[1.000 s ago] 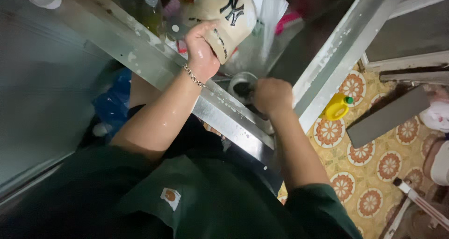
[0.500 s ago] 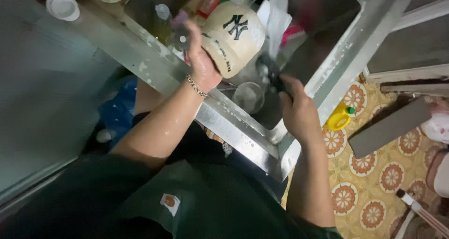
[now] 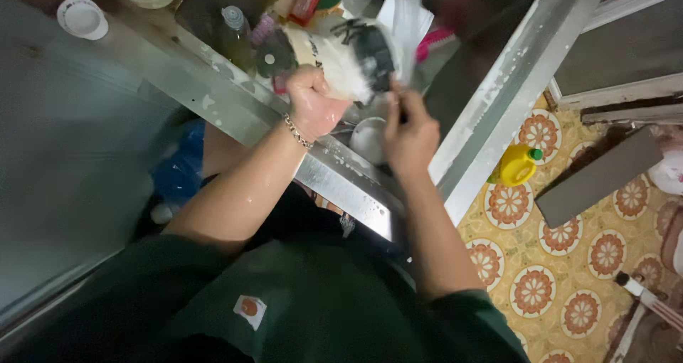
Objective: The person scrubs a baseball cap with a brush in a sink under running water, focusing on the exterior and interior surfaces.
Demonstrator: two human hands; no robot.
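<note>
My left hand (image 3: 313,108), with a chain bracelet at the wrist, grips a wet cream baseball cap (image 3: 333,66) over a metal sink. My right hand (image 3: 409,130) is closed around the handle of a dark brush (image 3: 371,50), whose head lies against the cap's right side. Both forearms reach out from my dark green shirt over the sink's steel rim (image 3: 235,110). Most of the cap is blurred and partly hidden by my left fist.
A round metal cup (image 3: 368,140) sits in the sink below my hands. A clear plastic bottle (image 3: 233,23) and other clutter stand behind, with a white lid (image 3: 82,18) on the grey counter. A yellow bottle (image 3: 518,165) and a grey board (image 3: 599,179) lie on the patterned floor tiles.
My right hand came up from the sink bottom with the dark brush and now meets the cap. My left hand turned the cap and lowered it a little.
</note>
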